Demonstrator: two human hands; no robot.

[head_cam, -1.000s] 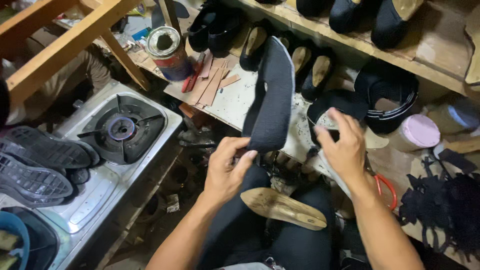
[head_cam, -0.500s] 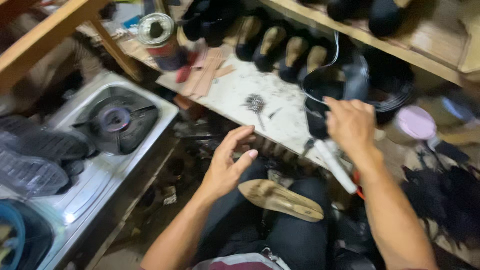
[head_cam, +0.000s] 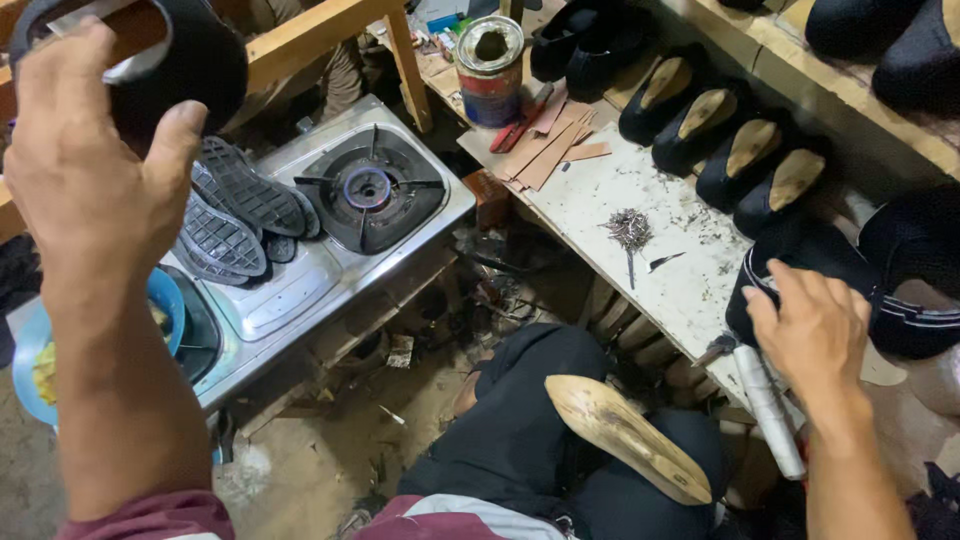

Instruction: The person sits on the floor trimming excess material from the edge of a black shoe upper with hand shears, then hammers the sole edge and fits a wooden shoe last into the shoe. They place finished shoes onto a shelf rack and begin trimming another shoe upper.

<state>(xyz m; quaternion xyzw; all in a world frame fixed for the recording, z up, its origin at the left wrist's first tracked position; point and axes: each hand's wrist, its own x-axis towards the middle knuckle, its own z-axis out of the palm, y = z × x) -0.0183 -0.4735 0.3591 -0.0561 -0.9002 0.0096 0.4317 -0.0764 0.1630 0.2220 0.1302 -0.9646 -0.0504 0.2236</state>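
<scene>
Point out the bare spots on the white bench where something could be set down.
Free: the white bench between the pile of nails and the right hand. Crowded: the far end by the tin can and leather strips, and the back edge lined with black shoes.

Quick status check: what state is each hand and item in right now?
left hand: raised, gripping black shoe upper
right hand: resting on black shoe at bench edge
tin can: upright, open
stove burner: unlit
black soles: stacked on stove
wooden last: lying on lap
</scene>
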